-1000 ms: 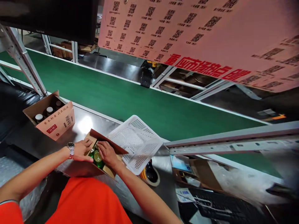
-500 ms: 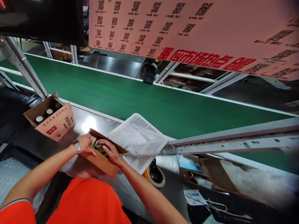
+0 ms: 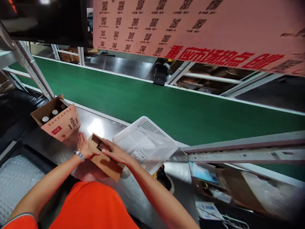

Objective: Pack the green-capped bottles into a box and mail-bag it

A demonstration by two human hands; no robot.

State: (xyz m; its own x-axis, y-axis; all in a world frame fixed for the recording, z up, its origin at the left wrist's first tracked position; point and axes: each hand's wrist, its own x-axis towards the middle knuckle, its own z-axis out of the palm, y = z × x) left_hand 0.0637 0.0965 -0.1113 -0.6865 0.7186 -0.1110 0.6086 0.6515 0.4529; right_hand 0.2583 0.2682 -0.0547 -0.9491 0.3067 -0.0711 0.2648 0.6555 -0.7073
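Note:
A small brown cardboard box (image 3: pixel 107 165) lies on the steel worktop in front of me, its top nearly closed, with dark bottles just visible through a gap. My left hand (image 3: pixel 84 147), wearing a wristwatch, lies flat with fingers stretched against the box's left flap. My right hand (image 3: pixel 117 153) presses flat on the top flap, fingers extended. A white perforated plastic basket (image 3: pixel 145 143) rests tilted just right of the box, touching my right hand's side.
An open printed carton of bottles (image 3: pixel 57 120) sits at the left. A green conveyor belt (image 3: pixel 147 105) runs behind the worktop. A tape roll (image 3: pixel 165 178) lies under the basket. A pink sign with codes (image 3: pixel 202 28) hangs overhead. Cartons and papers are at the lower right.
The box flaps have been folded down over the green bottles, which showed plainly before. Both hands shifted from inside the box to flat on its flaps.

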